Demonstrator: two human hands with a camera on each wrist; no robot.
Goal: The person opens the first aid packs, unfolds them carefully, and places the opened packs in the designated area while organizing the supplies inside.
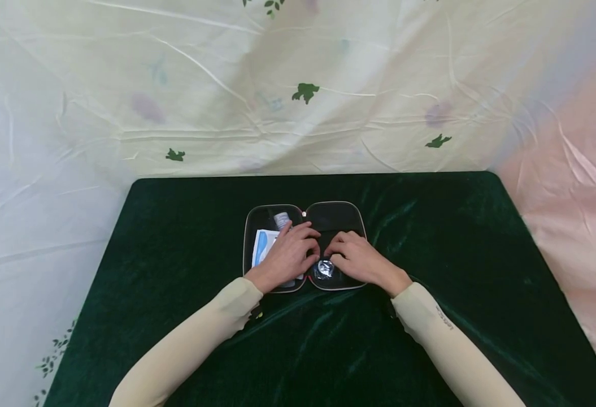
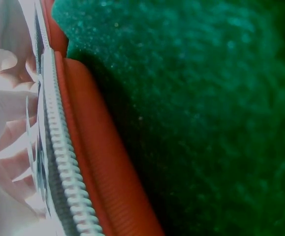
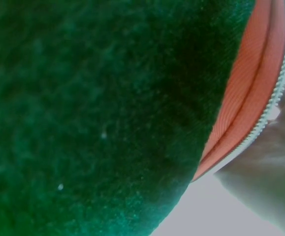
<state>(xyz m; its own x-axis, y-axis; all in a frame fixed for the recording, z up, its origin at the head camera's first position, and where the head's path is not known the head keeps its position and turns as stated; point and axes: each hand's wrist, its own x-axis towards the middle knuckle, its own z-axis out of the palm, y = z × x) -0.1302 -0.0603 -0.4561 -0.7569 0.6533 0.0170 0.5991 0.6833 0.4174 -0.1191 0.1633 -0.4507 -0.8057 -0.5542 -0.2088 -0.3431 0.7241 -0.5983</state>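
A small zippered case (image 1: 333,215) lies unfolded, its black inside facing up; its red outer side and pale zipper teeth (image 2: 66,147) show in the left wrist view. My left hand (image 1: 287,255) reaches over the left half, fingers loosely bent toward the hinge. Under it are a white-and-blue packet (image 1: 262,244) and a small pale bottle (image 1: 281,219), both partly covered. Inside the right half, my right hand (image 1: 361,260) has its fingers bent down, thumb beside a shiny silvery round item (image 1: 325,268). Whether those fingertips grip anything, I cannot tell.
The case rests on a table with a dark green velvety cloth (image 1: 191,226). Behind and at both sides hangs a pale curtain (image 1: 226,102) with green leaf prints. A small dark object (image 1: 256,312) sits at the left cuff.
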